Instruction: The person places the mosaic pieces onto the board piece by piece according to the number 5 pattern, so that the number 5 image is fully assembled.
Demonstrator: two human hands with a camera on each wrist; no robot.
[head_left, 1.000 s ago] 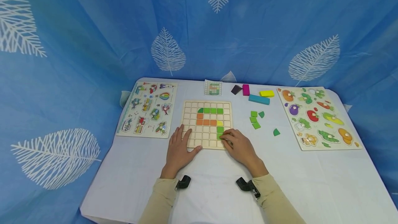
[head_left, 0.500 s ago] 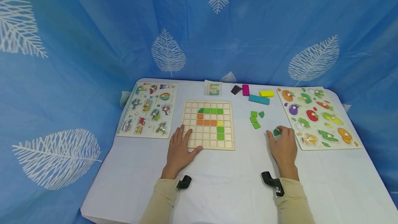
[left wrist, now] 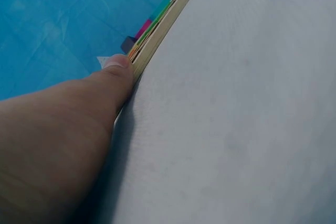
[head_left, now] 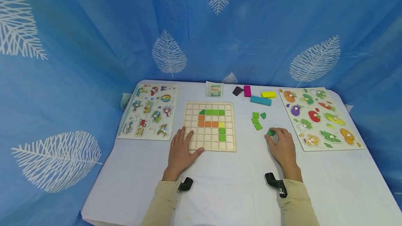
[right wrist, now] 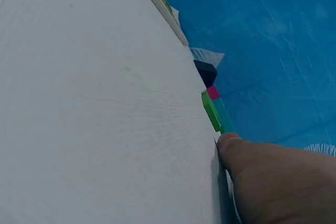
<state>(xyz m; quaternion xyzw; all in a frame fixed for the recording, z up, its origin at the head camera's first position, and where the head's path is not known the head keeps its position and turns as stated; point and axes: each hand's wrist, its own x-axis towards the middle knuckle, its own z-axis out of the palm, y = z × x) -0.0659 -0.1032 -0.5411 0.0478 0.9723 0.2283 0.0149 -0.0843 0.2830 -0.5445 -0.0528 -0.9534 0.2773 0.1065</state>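
Observation:
The wooden grid board (head_left: 197,144) lies mid-table with green, orange and yellow tiles set in several of its squares. My left hand (head_left: 182,152) rests on the board's near left corner, fingers spread; in the left wrist view its thumb (left wrist: 118,66) touches the board's edge (left wrist: 157,35). To the right of the board, my right hand (head_left: 283,148) pinches a dark green quarter-circle tile (head_left: 270,133) between thumb and fingers, low over the table. Beyond that hand lie loose green square tiles (head_left: 255,121) and another dark green quarter-circle tile (head_left: 263,115).
A small pattern card (head_left: 215,89) lies behind the board. Black (head_left: 237,91), magenta (head_left: 247,91), teal (head_left: 260,100) and yellow (head_left: 268,94) blocks stand at the back. A vehicle puzzle (head_left: 147,111) lies left, a vegetable puzzle (head_left: 320,118) right.
My right hand has gone from the board's right side to the dark green quarter-circle tile near the vegetable puzzle, gripped it and shifted it slightly left. My left hand has stayed put.

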